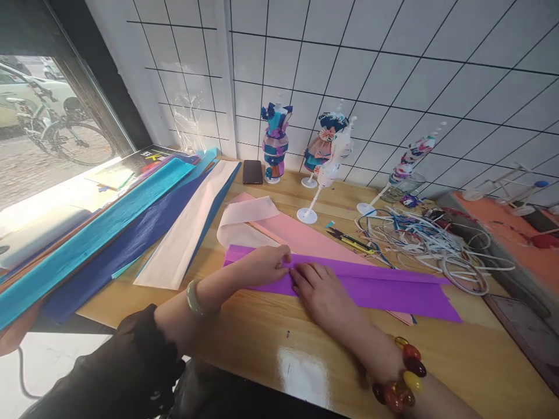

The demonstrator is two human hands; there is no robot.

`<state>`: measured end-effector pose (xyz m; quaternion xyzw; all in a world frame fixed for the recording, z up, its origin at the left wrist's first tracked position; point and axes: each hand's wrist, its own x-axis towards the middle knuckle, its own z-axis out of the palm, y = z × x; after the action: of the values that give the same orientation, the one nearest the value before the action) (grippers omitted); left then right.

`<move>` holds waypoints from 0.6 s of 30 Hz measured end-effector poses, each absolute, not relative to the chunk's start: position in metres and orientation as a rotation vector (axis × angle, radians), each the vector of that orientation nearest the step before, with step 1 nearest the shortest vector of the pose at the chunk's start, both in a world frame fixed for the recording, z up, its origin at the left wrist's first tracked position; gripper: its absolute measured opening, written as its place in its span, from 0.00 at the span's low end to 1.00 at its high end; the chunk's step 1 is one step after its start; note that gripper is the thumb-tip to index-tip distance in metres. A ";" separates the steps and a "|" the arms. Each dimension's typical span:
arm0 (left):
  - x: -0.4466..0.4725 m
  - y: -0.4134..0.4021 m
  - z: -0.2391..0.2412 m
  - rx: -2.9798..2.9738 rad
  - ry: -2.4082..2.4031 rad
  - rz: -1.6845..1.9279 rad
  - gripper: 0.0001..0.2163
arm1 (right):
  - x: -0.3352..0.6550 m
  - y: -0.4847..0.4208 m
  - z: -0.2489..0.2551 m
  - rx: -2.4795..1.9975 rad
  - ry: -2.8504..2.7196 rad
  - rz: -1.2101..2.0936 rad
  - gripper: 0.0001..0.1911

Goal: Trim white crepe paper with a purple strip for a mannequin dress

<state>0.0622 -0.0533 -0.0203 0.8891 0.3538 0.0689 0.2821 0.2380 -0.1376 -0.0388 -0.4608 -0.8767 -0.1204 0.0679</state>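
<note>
A long strip of purple crepe paper [393,291] lies across the table before me, its upper edge folded over lengthwise. My left hand [265,265] is closed in a pinch at the fold, near the strip's left part. Close beside it, my right hand [321,288] rests on the paper with bent fingers, their tips gripping the same fold. The fingertips of both hands nearly meet, and the paper beneath them is partly hidden. Behind the purple strip lie a pink paper sheet [301,233] and a loosely curled pale strip [244,218].
Blue paper [96,233] and cream paper strips [187,227] lie at left. Scissors [349,240] sit beyond the purple paper. Small dress forms [276,142], some dressed, stand along the wall with a phone [253,172]. Tangled cords [419,233] lie at right.
</note>
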 end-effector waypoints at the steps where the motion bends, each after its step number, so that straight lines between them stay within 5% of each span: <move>1: 0.062 -0.053 -0.020 2.383 0.954 0.175 0.09 | 0.240 -0.138 -0.038 -1.375 -2.652 -0.379 0.16; 18: 0.051 -0.050 -0.012 2.484 1.012 0.017 0.12 | 0.326 -0.158 -0.041 -1.595 -2.453 -0.521 0.18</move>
<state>0.0513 -0.0496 -0.0119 0.9018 0.3673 0.0060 0.2277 0.3265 -0.1583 -0.0407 -0.5349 -0.8223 -0.1746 0.0848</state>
